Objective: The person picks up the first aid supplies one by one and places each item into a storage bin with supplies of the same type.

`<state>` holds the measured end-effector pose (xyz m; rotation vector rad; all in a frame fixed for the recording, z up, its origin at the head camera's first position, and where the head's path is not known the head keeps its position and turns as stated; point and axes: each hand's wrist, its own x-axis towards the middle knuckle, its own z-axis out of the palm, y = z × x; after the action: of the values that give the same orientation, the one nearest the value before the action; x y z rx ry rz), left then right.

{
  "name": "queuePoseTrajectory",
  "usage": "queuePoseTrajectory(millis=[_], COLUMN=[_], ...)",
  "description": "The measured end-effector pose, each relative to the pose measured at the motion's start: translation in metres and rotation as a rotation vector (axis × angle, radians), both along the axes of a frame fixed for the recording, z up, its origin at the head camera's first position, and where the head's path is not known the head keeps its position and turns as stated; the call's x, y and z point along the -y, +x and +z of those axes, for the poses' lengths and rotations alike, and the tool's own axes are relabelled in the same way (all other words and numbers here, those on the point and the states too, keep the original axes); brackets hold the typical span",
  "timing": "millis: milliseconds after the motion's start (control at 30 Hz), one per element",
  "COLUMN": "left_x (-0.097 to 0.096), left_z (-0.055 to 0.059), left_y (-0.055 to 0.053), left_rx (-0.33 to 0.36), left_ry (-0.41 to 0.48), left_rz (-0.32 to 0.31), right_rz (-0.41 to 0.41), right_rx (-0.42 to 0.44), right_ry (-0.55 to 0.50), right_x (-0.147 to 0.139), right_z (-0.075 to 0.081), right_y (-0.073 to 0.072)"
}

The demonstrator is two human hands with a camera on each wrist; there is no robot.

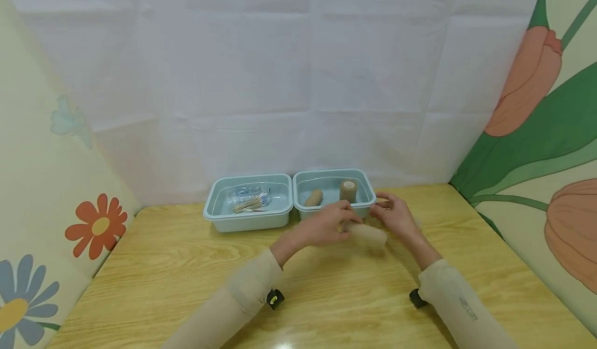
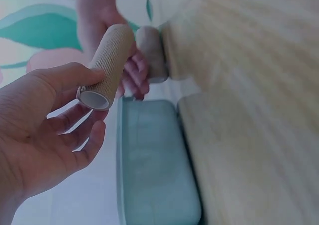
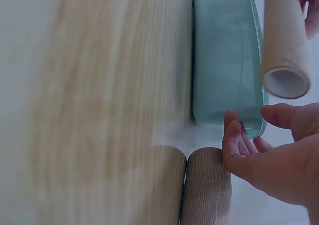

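In the head view my left hand (image 1: 328,224) holds a tan bandage roll (image 1: 368,235) in front of the right blue tub (image 1: 333,173), above the table. The left wrist view shows the thumb over the ribbed roll (image 2: 110,60), with a white core at its end and the fingers beneath. My right hand (image 1: 396,214) is at the tub's right front corner, with thumb and fingers on either side of the corner (image 3: 256,130). Another bandage roll (image 3: 207,185) lies on the table beside this hand. Inside the tub, one roll (image 1: 348,191) stands upright and another roll (image 1: 314,198) lies tilted.
A second blue tub (image 1: 249,222) stands against the first on the left, with cotton swabs (image 1: 252,203) and clear plastic packets (image 1: 240,191) in it. Behind both hangs a white cloth (image 1: 261,80). Flower-painted panels flank the wooden table (image 1: 186,281).
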<state>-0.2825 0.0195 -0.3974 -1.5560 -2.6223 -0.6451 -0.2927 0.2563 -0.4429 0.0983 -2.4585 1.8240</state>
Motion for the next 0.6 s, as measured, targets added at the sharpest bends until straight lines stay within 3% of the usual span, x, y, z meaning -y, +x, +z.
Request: queuePoseTrajectory(millis=[200,433,600], left_x=[0.017,0.032,0.037], left_z=[0.011,0.013,0.016], left_y=[-0.012,-0.021,-0.024], left_rx=[-0.026,0.056,0.044], left_ry=[0.049,0.126,0.165], left_rz=[0.049,0.108,0.117], right_rz=[-0.013,-0.001,0.015], right_rx=[0.026,0.043,0.017], right_ry=[0.010,-0.055,-0.085], right_x=[0.000,0.000,0.000], right_z=[0.001,0.001,-0.001], right_y=[0.000,0.000,0.000])
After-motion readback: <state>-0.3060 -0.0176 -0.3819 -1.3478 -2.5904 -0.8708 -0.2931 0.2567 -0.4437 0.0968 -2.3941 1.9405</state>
